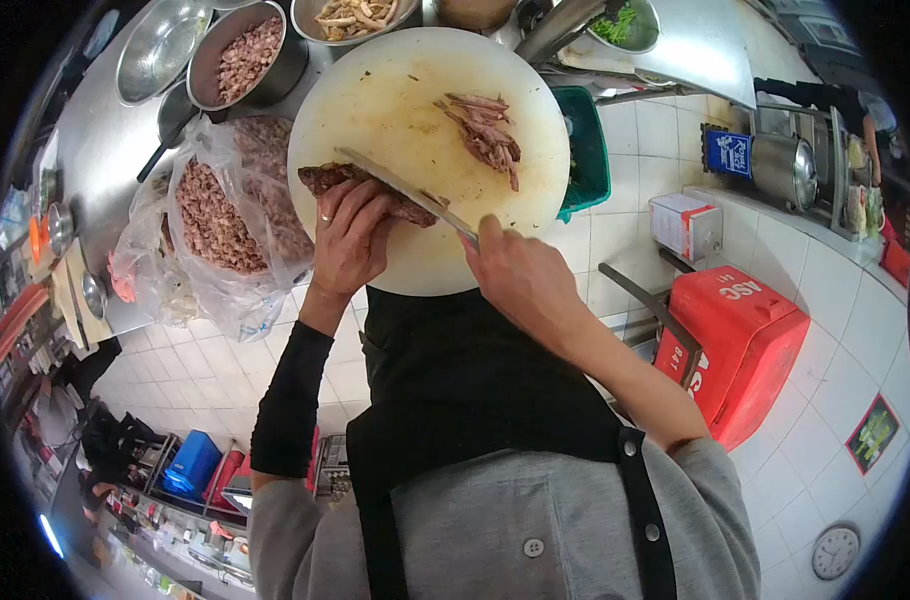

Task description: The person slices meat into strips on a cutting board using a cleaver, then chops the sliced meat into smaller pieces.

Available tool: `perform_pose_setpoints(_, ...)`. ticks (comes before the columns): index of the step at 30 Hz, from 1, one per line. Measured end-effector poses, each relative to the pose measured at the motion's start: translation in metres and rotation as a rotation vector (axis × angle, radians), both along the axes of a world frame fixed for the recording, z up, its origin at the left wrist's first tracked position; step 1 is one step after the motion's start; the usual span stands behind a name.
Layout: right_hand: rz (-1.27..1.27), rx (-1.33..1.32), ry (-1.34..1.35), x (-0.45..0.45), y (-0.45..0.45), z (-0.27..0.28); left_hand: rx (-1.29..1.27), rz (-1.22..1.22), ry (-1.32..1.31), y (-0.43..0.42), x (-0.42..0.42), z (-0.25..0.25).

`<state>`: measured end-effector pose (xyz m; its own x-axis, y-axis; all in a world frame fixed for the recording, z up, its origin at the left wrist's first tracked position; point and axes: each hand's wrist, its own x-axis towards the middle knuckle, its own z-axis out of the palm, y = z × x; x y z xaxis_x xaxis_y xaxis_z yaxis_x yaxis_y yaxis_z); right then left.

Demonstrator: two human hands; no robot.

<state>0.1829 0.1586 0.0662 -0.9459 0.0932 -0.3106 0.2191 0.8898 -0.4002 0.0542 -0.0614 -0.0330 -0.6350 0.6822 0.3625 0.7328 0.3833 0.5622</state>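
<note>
On a round, pale cutting board (375, 90) lies a long piece of dark cooked meat (327, 178). My left hand (352, 235), with a ring on one finger, presses on that piece with its fingers bent over it. My right hand (523, 280) is wrapped round the handle of a knife (400, 187), whose blade points up and left across the meat, beside my left fingertips. Several cut strips of meat (487, 138) rest in a loose pile on the right half of the board.
Left of the board are clear plastic bags of chopped meat (215, 218). Metal bowls, including one of diced meat (250, 60), stand behind them. A green bin (587, 150) sits right of the board, and a red box (740, 345) farther right. Other people are partly visible at both sides.
</note>
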Motion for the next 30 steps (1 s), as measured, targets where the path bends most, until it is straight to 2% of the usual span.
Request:
perform_pose_setpoints(3,0.003,0.003,-0.007,-0.003,0.002,0.009,-0.011,0.002,0.047,0.0,-0.002,-0.005)
perform_pose_setpoints(6,-0.011,0.073,-0.202,0.018,0.013,0.042,-0.015,0.002,0.057,-0.001,-0.001,-0.002)
perform_pose_setpoints(9,-0.026,0.004,-0.06,0.016,0.012,-0.016,0.009,-0.018,0.047,0.0,-0.001,-0.001)
perform_pose_setpoints(12,-0.048,-0.029,0.009,-0.012,0.003,-0.02,0.024,-0.017,0.069,-0.004,0.0,-0.002)
perform_pose_setpoints(18,0.013,-0.006,-0.086,0.006,0.008,0.046,-0.039,-0.067,0.087,-0.006,-0.002,0.0)
perform_pose_setpoints(22,-0.004,-0.01,-0.207,0.012,0.005,0.063,-0.046,-0.059,0.084,-0.005,-0.003,0.003)
perform_pose_setpoints(25,0.117,0.005,0.006,-0.007,-0.005,0.015,-0.023,-0.048,0.078,-0.006,-0.004,0.0)
perform_pose_setpoints(27,0.097,0.021,0.079,-0.026,-0.012,-0.004,-0.022,-0.053,0.077,-0.005,-0.004,-0.001)
perform_pose_setpoints(28,0.093,0.028,0.123,-0.033,-0.014,-0.008,-0.032,-0.054,0.076,-0.005,-0.004,-0.002)
perform_pose_setpoints(30,0.08,0.066,0.002,-0.014,-0.007,0.022,-0.022,-0.049,0.055,-0.005,-0.004,0.0)
